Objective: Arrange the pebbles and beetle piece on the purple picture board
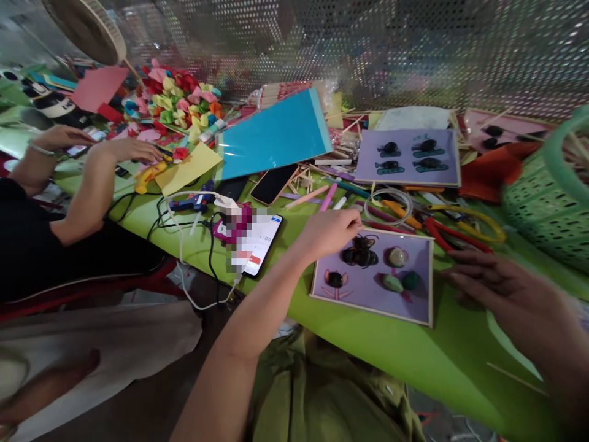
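A purple picture board [372, 301] with a thin pale wooden frame lies on the green table in front of me. Dark stones [359, 255], a cream stone [396, 256] and green stones [393, 283] sit on it among drawn lines. My left hand [332, 232] is at the board's upper left corner, fingers curled together; whatever they pinch is hidden. Off the board's right side, my right hand [499, 294] has its fingers stretched out and holds nothing visible. Red-handled pliers [453, 236] lie just beyond its fingertips.
Behind stands another purple board [407, 166] with dark stones. A green basket [547, 184] is at right. Left are a lit phone [264, 245] with cables, a dark phone [275, 184], a glue gun [196, 201] and a blue sheet [276, 135]. Another person's hands [124, 150] work at far left.
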Motion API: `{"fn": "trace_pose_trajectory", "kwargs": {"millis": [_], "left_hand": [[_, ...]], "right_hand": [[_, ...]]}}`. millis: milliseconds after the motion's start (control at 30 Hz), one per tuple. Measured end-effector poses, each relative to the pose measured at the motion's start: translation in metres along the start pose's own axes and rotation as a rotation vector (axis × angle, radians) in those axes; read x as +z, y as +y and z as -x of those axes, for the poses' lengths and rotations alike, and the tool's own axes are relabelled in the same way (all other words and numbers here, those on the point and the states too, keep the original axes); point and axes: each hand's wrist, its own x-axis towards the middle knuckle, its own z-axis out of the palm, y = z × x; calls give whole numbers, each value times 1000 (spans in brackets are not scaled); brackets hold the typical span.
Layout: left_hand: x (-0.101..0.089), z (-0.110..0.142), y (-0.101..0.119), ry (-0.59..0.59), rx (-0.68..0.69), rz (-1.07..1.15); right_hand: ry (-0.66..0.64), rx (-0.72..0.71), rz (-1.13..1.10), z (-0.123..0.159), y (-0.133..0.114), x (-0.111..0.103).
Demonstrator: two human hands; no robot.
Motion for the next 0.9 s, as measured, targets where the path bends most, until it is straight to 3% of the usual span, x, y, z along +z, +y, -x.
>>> {"fn": "trace_pose_trajectory", "kwargs": {"millis": [133,400,567,900], "left_hand": [[1,-1,0,-1,14,61],[5,-6,-2,0,57,171],[6,-13,-5,-7,56,191],[-2,-13,-6,32,-45,187]], "right_hand": [[-95,152,-133,2,-1,-1],[-195,71,-174,1,8,-2],[-322,60,-227,-2,5,1],[-305,13,-292,-4,8,1]]}}
